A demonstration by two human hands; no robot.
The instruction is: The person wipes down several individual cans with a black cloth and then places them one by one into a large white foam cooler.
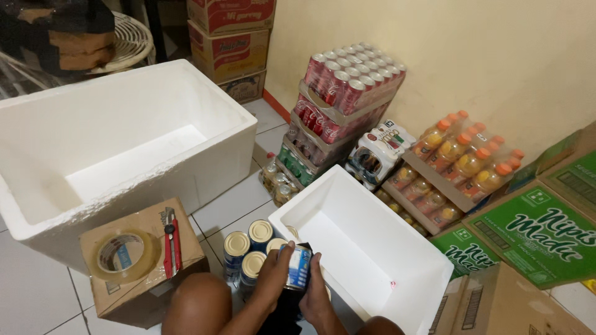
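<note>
Both my hands hold one blue-and-white tin can (299, 267) upright just in front of my knees. My left hand (274, 276) wraps its left side and my right hand (315, 291) grips its right side. Under the hands a dark cloth (285, 313) hangs down. Three more cans with gold lids (251, 245) stand on the tiled floor right beside my left hand. A small white foam box (372, 285) lies open and empty immediately to the right of the held can.
A large empty white foam box (118, 146) stands at left. A small cardboard box (146, 263) carries a tape roll (121, 253) and a red cutter (172, 242). Stacked trays of red cans (341, 93), orange bottles (462, 164) and green cartons (534, 236) line the wall.
</note>
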